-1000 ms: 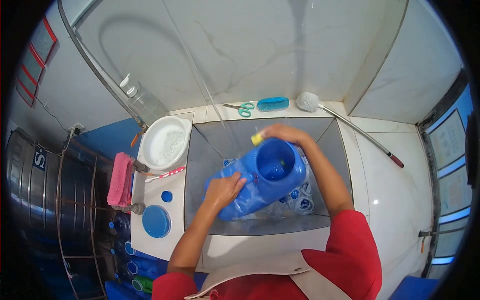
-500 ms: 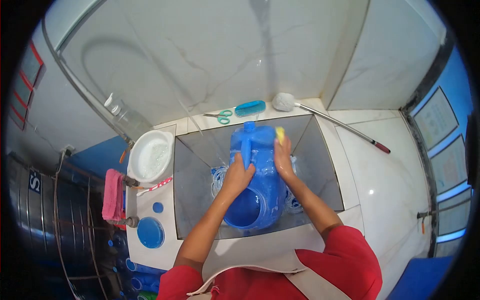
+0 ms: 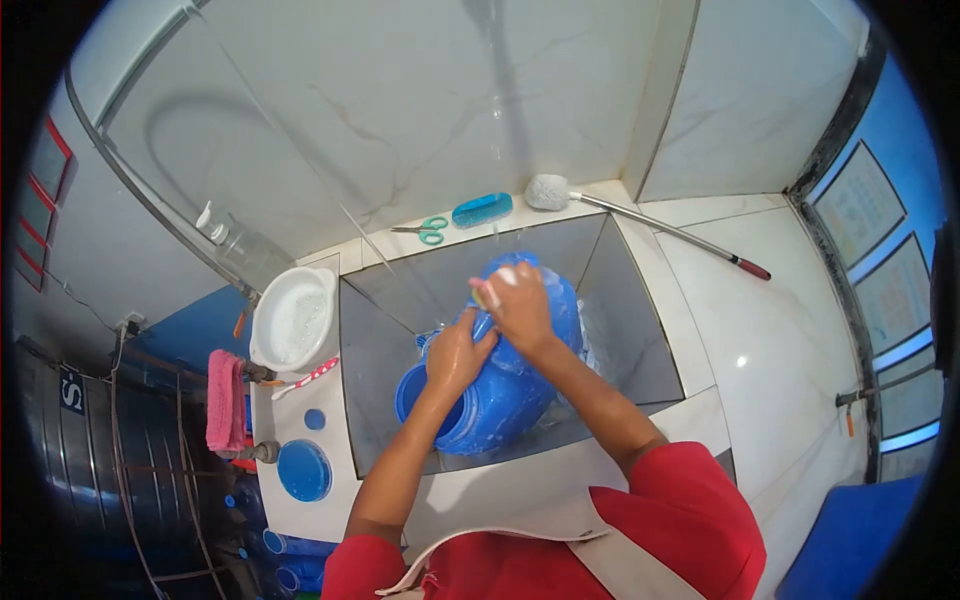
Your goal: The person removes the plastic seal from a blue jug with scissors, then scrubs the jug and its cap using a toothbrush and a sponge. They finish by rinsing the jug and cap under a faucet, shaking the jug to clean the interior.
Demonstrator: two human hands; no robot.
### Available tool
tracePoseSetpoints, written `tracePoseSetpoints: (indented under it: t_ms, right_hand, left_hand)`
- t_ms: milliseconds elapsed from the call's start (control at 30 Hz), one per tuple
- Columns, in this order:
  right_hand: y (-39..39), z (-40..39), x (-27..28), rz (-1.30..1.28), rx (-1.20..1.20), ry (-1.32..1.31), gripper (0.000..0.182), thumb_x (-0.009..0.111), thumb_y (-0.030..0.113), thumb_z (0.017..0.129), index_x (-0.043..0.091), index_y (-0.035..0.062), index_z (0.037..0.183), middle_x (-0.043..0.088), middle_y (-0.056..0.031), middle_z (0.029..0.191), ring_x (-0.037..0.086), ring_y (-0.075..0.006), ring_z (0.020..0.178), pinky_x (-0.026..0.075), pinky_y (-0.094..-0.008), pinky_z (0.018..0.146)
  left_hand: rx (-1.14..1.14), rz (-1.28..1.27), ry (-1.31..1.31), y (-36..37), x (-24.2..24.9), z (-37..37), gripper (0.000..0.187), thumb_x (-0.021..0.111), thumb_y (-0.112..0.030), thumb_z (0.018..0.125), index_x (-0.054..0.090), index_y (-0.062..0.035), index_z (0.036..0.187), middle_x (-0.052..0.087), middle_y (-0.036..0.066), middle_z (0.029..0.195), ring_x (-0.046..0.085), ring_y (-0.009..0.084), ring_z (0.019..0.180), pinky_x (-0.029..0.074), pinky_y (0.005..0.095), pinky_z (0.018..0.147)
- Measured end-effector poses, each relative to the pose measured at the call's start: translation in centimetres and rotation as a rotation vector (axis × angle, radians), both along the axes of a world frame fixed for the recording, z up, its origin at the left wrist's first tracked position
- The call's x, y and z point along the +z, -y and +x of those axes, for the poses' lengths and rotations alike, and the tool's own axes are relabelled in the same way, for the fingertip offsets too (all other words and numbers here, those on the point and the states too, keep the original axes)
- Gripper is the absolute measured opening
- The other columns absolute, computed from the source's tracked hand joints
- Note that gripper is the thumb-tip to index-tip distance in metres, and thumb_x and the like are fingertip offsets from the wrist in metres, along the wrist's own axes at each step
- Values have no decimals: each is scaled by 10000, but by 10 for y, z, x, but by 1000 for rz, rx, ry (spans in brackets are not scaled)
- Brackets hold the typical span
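Observation:
A wet, soapy blue water jug point(image 3: 515, 400) lies tilted in the grey sink point(image 3: 635, 340), its wide round opening facing the lower left. My left hand point(image 3: 458, 360) is closed around the jug's handle. Pressed against the top of the jug, beside the handle, my right hand point(image 3: 522, 310) grips a yellow sponge point(image 3: 484, 297), mostly covered by the fingers. Suds show on the right hand and on the jug's side. Part of a clear, crumpled-looking item point(image 3: 592, 350) shows behind the jug.
Along the back ledge lie scissors point(image 3: 431, 232), a blue brush point(image 3: 482, 209) and a long-handled white brush point(image 3: 547, 192). On the left are a white basin point(image 3: 332, 325) of suds, a pump bottle point(image 3: 245, 250), a pink-handled toothbrush point(image 3: 308, 378), a blue lid point(image 3: 304, 470) and a pink cloth point(image 3: 225, 400).
My right hand has moved with the sponge from the jug's right side to the top near the handle. The jug has turned, its wide opening shifting left.

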State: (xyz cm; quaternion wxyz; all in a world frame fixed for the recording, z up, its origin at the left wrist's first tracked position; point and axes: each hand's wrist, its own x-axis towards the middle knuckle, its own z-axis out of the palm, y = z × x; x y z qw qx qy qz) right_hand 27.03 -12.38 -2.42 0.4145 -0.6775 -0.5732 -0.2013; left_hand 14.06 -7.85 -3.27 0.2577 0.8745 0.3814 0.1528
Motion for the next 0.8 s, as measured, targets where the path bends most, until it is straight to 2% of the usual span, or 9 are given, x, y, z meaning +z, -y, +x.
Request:
tracePoseSetpoints:
  t_ms: [167, 267, 333, 367, 467, 600, 667, 733, 800]
  right_hand:
    - [6, 43, -63, 8, 26, -114, 250, 516, 265, 860, 579, 52, 745, 546, -123, 779, 510, -298, 759, 395, -432, 693]
    - [-8, 72, -78, -223, -131, -511, 225, 489, 237, 848, 615, 52, 827, 576, -128, 932, 540, -284, 835, 409, -404, 768]
    - [-20, 80, -34, -347, 634, -581, 257, 440, 205, 851, 629, 39, 906, 561, -131, 1110, 558, -281, 906, 419, -378, 830]
    - [-23, 78, -12, -536, 786, -617, 322, 400, 230, 871, 626, 18, 960, 575, -122, 1119, 541, -251, 980, 389, -351, 910]
    - [-56, 81, -51, -559, 999, -841, 370, 387, 297, 892, 626, 21, 952, 611, -128, 1053, 554, -246, 970, 394, -349, 904]
    - [-40, 110, -178, -810, 358, -783, 443, 338, 321, 930, 620, -16, 982, 631, -178, 1012, 587, -281, 928, 424, -371, 858]
    - [-25, 122, -294, -554, -90, -713, 335, 388, 245, 931, 610, -3, 970, 646, -166, 879, 612, -314, 805, 455, -405, 811]
    - [-9, 61, -221, -616, -215, -1026, 306, 385, 209, 938, 565, -6, 1062, 597, -203, 978, 559, -357, 942, 405, -424, 906]
    - [-18, -22, -262, -263, -324, -591, 320, 394, 192, 936, 478, -20, 1160, 476, -248, 1149, 434, -393, 1112, 314, -451, 995]
  left_hand:
    - [29, -98, 80, -18, -6, -30, 397, 592, -378, 813, 566, -55, 1042, 634, 220, 796, 616, 395, 748, 470, 463, 657]
    - [-28, -163, 160, -13, -9, -44, 392, 593, -379, 820, 574, -59, 1045, 639, 204, 827, 615, 386, 777, 474, 442, 675]
    - [-145, -132, 114, -3, -1, -45, 397, 605, -379, 814, 577, -62, 1051, 642, 196, 844, 615, 381, 795, 478, 431, 692]
    - [-146, -130, 112, 0, -6, -49, 397, 605, -379, 814, 577, -62, 1051, 642, 196, 844, 615, 381, 795, 478, 431, 692]
    - [-196, 42, 131, 1, -15, -61, 417, 622, -379, 803, 573, -62, 1070, 644, 193, 862, 615, 380, 796, 483, 427, 704]
    - [81, -142, 199, -13, -35, -80, 415, 637, -350, 804, 573, -56, 1091, 655, 175, 888, 638, 323, 789, 490, 385, 708]
    - [194, -214, 290, -36, -55, -87, 412, 638, -336, 809, 572, -50, 1098, 660, 161, 881, 646, 297, 778, 491, 366, 709]
    - [227, -91, 422, -51, -74, -97, 357, 628, -326, 829, 590, -28, 1021, 644, 105, 730, 617, 202, 632, 476, 310, 588]
    - [341, -269, 406, -69, -76, -105, 330, 618, -328, 838, 593, -28, 975, 598, 72, 660, 569, 160, 563, 440, 285, 526]
